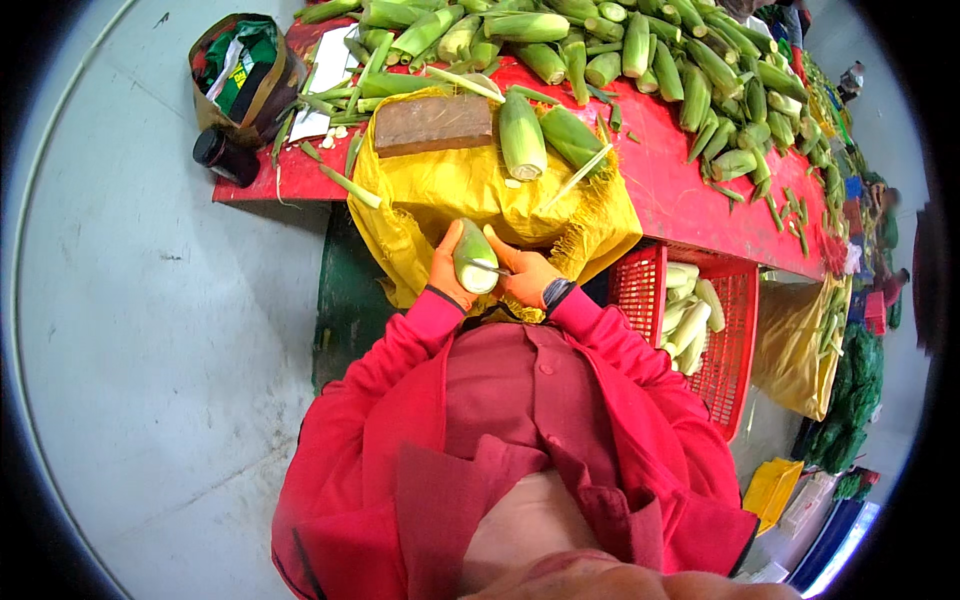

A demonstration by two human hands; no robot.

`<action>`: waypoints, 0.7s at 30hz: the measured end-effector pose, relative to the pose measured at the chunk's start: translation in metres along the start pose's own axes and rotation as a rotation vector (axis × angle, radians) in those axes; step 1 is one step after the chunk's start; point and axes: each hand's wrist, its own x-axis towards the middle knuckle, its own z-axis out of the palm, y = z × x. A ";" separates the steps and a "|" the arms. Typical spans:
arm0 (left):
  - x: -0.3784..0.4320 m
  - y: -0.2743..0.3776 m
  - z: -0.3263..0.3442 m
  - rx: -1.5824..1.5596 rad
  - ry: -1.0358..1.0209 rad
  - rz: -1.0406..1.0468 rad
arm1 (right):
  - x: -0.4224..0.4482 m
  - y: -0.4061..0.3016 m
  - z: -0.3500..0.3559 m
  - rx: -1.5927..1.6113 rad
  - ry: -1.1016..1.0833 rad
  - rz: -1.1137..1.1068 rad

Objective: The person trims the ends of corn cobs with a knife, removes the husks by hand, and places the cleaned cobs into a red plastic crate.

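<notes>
My left hand (450, 274), in an orange glove, grips an ear of corn in its green husk (475, 244) from the side. The ear's pale cut end faces me. My right hand (525, 271), gloved too, holds a small knife (487, 267) whose blade lies across the husk just above that cut end. Both hands are in front of my body, over the near edge of a yellow woven sack (480, 195). On the sack, beyond my hands, lie a brown block (433, 126) and two ears in husk, one pale green (520, 139) and one darker (574, 142).
A large heap of unhusked corn (697, 82) covers the back of the red table (652, 187). Husked ears (686, 319) lie in a red plastic crate (724, 360) at my right. A bag (251, 82) and a dark jar (225, 157) stand at the table's left end. Other people are in the right distance.
</notes>
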 end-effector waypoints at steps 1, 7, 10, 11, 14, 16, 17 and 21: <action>0.005 -0.003 -0.003 -0.002 -0.025 -0.034 | 0.008 0.026 0.006 0.019 0.039 0.007; -0.012 0.005 0.007 0.220 0.395 -0.082 | -0.006 -0.041 -0.015 -0.149 0.069 -0.495; 0.002 -0.004 0.012 0.280 0.459 -0.176 | -0.015 -0.054 -0.020 -0.476 0.135 -0.341; 0.010 -0.009 0.013 0.289 0.467 -0.211 | -0.009 -0.037 -0.018 -0.463 0.226 -0.421; 0.009 -0.005 0.011 0.314 0.519 -0.242 | -0.007 -0.025 -0.011 -0.408 0.327 -0.483; 0.005 0.000 0.011 0.327 0.549 -0.245 | -0.004 -0.021 -0.004 -0.361 0.346 -0.460; 0.004 0.001 0.012 0.336 0.557 -0.245 | 0.003 -0.015 0.002 -0.395 0.391 -0.466; 0.001 0.006 0.009 0.357 0.603 -0.248 | 0.007 -0.009 0.010 -0.412 0.495 -0.433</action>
